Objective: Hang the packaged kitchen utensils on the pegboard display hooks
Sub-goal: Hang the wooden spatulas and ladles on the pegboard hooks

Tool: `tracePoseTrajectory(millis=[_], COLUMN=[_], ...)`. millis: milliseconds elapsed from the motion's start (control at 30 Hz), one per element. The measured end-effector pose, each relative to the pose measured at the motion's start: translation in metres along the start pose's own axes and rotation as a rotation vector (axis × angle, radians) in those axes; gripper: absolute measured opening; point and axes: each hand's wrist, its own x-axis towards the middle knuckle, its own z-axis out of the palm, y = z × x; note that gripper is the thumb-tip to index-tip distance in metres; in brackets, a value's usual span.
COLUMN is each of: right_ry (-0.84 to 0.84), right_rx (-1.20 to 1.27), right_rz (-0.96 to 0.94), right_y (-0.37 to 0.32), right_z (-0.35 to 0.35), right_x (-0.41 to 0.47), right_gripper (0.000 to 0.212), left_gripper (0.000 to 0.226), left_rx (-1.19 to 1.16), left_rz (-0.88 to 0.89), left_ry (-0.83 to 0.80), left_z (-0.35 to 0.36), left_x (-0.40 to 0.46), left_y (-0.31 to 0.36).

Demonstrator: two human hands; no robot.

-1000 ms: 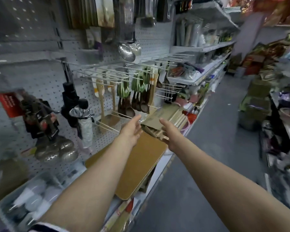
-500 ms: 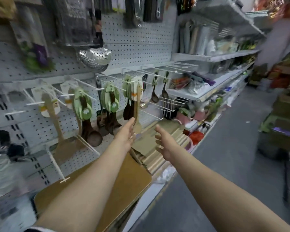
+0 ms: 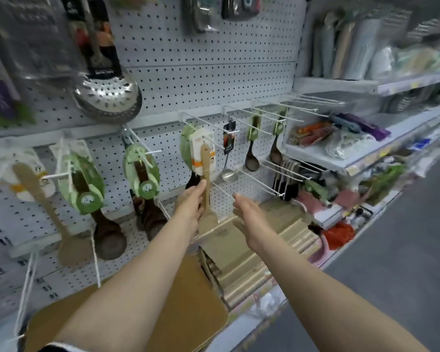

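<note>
A light wooden spatula (image 3: 206, 189) with a white and orange card hangs on a white hook (image 3: 205, 128) of the pegboard (image 3: 188, 72). My left hand (image 3: 192, 203) grips the spatula's handle from the left. My right hand (image 3: 249, 217) hovers just right of it with its fingers spread and holds nothing. More packaged wooden spoons with green cards (image 3: 141, 165) hang on hooks to the left, and another pale spatula (image 3: 40, 199) hangs at far left. Dark spoons (image 3: 252, 158) hang on hooks to the right.
Bare white hooks (image 3: 272, 174) jut out right of my hands. Stacked wooden cutting boards (image 3: 241, 252) lie on the shelf below, one brown board (image 3: 188, 301) under my arms. A steel skimmer (image 3: 107, 95) hangs above left. Shelves of goods (image 3: 341, 143) run right; the grey aisle floor (image 3: 391, 262) is at right.
I have stepped closer to the pegboard. My left hand rose from the board stack and took hold of the hanging spatula's handle. My right hand stayed empty beside it.
</note>
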Motion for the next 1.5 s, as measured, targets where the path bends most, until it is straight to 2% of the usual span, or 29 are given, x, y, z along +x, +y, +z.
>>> tracePoseTrajectory(millis=[33,133,233,300,433,533,600,700,800,967,1100,1167,1333,1400,1500], right_ry=[-0.017,-0.085,-0.174,-0.219,-0.328,-0.421,-0.462,-0.55,-0.629,-0.691,-0.709,-0.712,-0.755,-0.774,-0.781], right_rx=[-0.013,-0.08,-0.13,-0.146,-0.099,-0.078,-0.055,-0.029,-0.049,-0.131,-0.13,-0.104,-0.125,-0.177,-0.268], right_rz=[0.001,-0.003,-0.002,0.016,0.037,0.043,0.033,0.019,0.036,0.054,0.054,0.046,0.038,0.049,0.015], right_y=[-0.003,-0.011,-0.022,-0.028,-0.035,-0.033,-0.033,-0.031,-0.028,-0.032,-0.03,-0.025,-0.004,-0.004,-0.006], right_z=[-0.002,-0.004,-0.001,0.004,0.013,0.017,0.02,0.019,0.018,0.016,0.004,-0.002,-0.013,-0.016,-0.021], right_x=[0.015,0.065,0.113,0.141,0.185,0.202,0.21,0.222,0.23,0.226,0.224,0.22,0.21,0.205,0.198], right_gripper=[0.046,0.048,0.062,0.071,0.078,0.107,0.117,0.108,0.102,0.077,0.078,0.07,0.069,0.059,0.033], left_gripper=[0.026,0.072,0.091,0.095,0.088,0.085,0.085,0.088,0.071,0.056,0.066,0.065,0.066,0.066,0.067], left_rx=[-0.004,0.042,0.128,0.174,0.148,0.113,0.145,0.217,0.232,0.264,0.192,0.145,0.049,0.029,0.015], left_rz=[0.011,0.094,0.209,0.253,0.322,0.356,0.374,0.392,0.374,0.296,0.295,0.297,0.32,0.328,0.351], left_ry=[0.011,0.117,0.19,0.229,0.248,0.267,0.283,0.32,0.311,0.259,0.221,0.193,0.195,0.214,0.219], left_z=[0.006,0.017,0.026,0.031,0.039,0.04,0.039,0.038,0.04,0.041,0.043,0.045,0.054,0.054,0.056], left_x=[0.012,0.058,0.095,0.114,0.142,0.153,0.16,0.162,0.161,0.162,0.162,0.159,0.144,0.138,0.127], left_y=[0.003,0.006,0.007,0.009,0.021,0.021,0.019,0.018,0.015,0.011,0.01,0.007,0.003,0.004,0.004])
